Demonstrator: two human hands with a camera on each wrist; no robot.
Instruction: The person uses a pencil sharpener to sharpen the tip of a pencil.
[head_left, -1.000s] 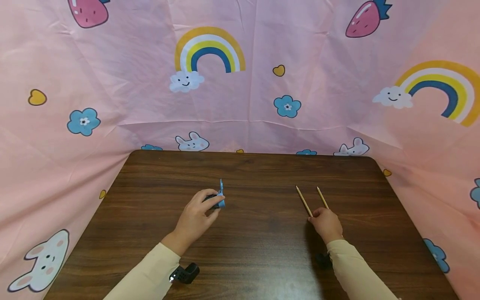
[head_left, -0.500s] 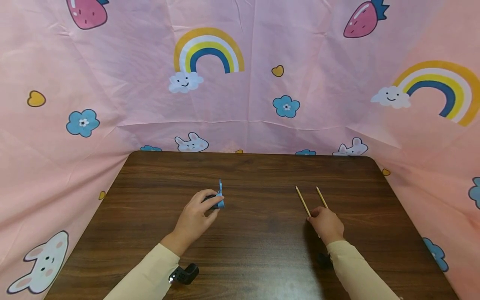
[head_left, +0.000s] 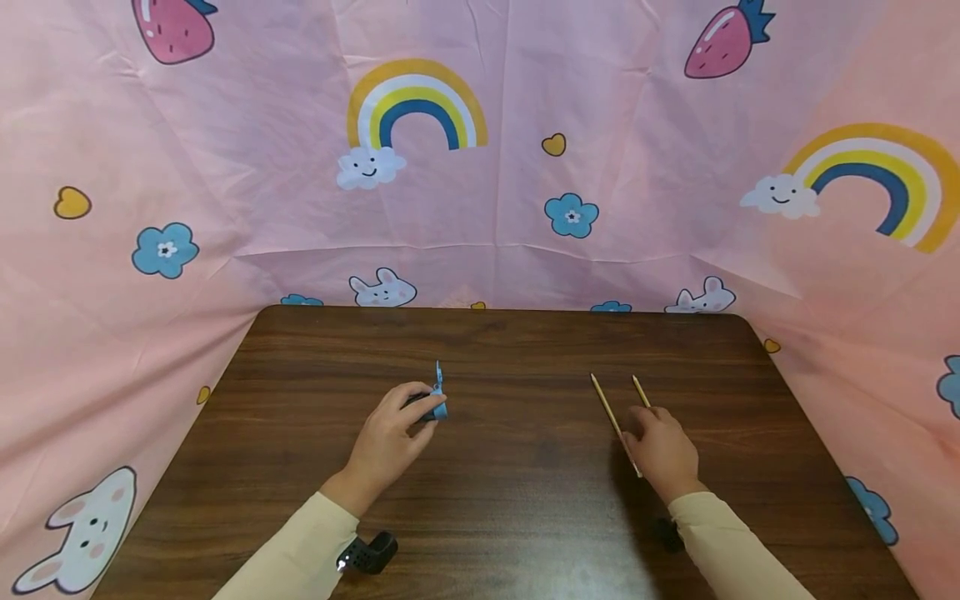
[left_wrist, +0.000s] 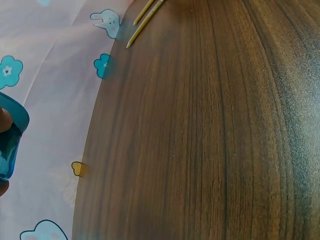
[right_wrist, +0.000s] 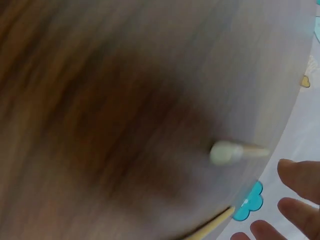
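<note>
My left hand (head_left: 390, 442) grips a small blue flip-lid case (head_left: 440, 406) above the table, its lid standing up. Dark parts of the case show between the fingers, and its exact kind is unclear. In the left wrist view only the translucent blue side of the case (left_wrist: 11, 135) and bits of fingers show. On the right, one pencil (head_left: 611, 417) lies just left of my right hand (head_left: 663, 450). A second pencil (head_left: 641, 392) runs partly beneath that hand. The right wrist view shows extended fingers (right_wrist: 300, 215) apart from the pencil's pale eraser end (right_wrist: 225, 152).
The dark wood-grain table (head_left: 510, 517) has rounded far corners. A pink cloth (head_left: 300, 125) printed with rainbows and flowers hangs behind and at both sides. Black wrist cameras (head_left: 367, 552) sit under the sleeves.
My right hand has let go of the left pencil and moved right and back, over the second pencil. The left hand keeps its hold on the blue case, nearly still.
</note>
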